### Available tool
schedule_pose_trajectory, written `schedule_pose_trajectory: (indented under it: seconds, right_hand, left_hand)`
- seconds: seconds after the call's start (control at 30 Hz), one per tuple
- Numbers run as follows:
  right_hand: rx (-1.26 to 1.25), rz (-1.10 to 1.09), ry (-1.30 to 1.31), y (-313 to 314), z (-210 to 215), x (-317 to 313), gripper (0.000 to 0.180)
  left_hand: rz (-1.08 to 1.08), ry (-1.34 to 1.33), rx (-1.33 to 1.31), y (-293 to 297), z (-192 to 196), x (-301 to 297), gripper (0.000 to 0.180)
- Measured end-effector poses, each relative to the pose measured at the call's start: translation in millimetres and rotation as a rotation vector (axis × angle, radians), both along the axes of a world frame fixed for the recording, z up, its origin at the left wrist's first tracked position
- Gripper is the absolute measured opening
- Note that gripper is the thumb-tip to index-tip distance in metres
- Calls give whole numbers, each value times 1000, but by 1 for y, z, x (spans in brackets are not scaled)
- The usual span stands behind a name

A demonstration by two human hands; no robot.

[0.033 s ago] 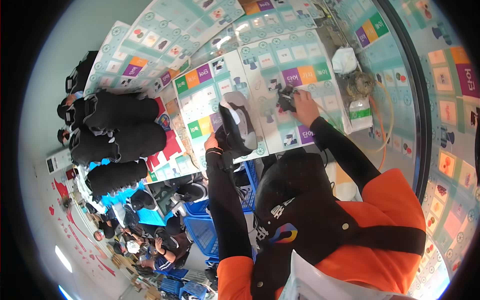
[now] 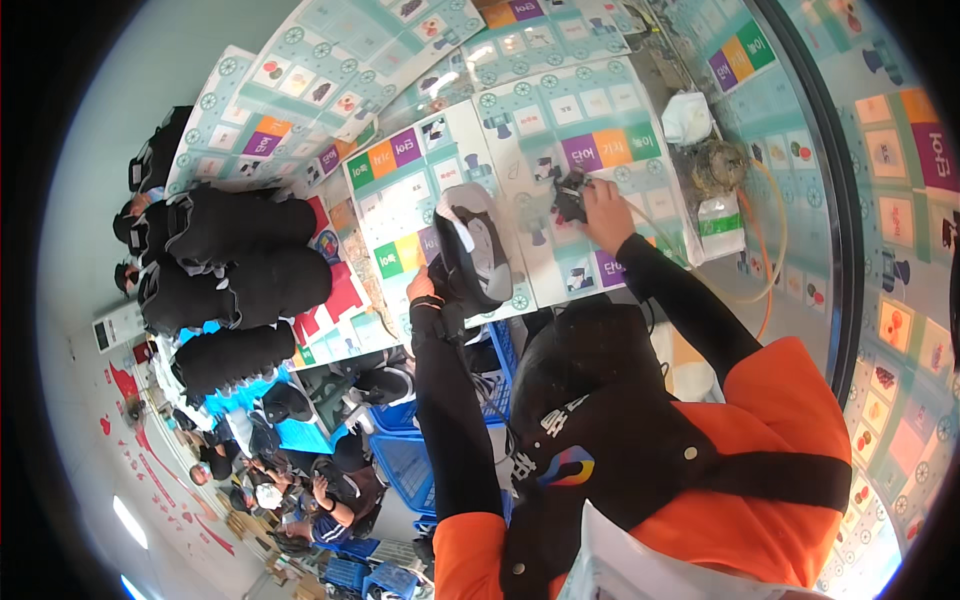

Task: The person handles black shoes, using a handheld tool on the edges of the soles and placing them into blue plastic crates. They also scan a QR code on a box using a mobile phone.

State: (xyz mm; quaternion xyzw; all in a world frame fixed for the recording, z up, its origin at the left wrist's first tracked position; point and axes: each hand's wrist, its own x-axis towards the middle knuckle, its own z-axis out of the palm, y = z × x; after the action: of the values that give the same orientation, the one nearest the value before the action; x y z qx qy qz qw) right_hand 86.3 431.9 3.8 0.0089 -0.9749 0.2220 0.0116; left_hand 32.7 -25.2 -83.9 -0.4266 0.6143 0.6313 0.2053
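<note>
A grey, white and black shoe (image 2: 478, 250) lies on the patterned table covering (image 2: 540, 215), its long side running away from me. My left hand (image 2: 424, 285) is closed on the near left part of the shoe; most of its fingers are hidden behind the shoe. To the right, my right hand (image 2: 606, 212) curls around a small dark hand tool (image 2: 570, 197) resting on or just above the table. A pale hose appears near that hand and runs to the right. The exact kind of the tool is not clear.
Dark padded shoes or boots (image 2: 245, 245) stand piled at the left. A round crusted lump (image 2: 718, 168), a white crumpled bag (image 2: 688, 120) and a green-and-white packet (image 2: 720, 226) sit at the right edge. Blue crates (image 2: 403, 470) stand below the table; other people work beyond.
</note>
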Motion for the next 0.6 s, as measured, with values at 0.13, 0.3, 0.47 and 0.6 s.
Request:
schedule_pose_trajectory:
  seconds: [0.13, 0.3, 0.47, 0.6]
  right_hand:
    - [92, -31, 37, -11, -35, 4, 54]
    - [89, -140, 6, -7, -56, -5, 45]
    - [-642, -134, -129, -12, 12, -5, 28]
    - [-852, 61, -853, -66, 118, -20, 31]
  left_hand:
    - [-154, 161, -127, -10, -29, -6, 40]
    - [-58, 229, 240, 20, -6, -13, 40]
    - [-227, 347, -136, 50, 21, -13, 40]
    - [-759, 802, -325, -35, 7, -12, 38]
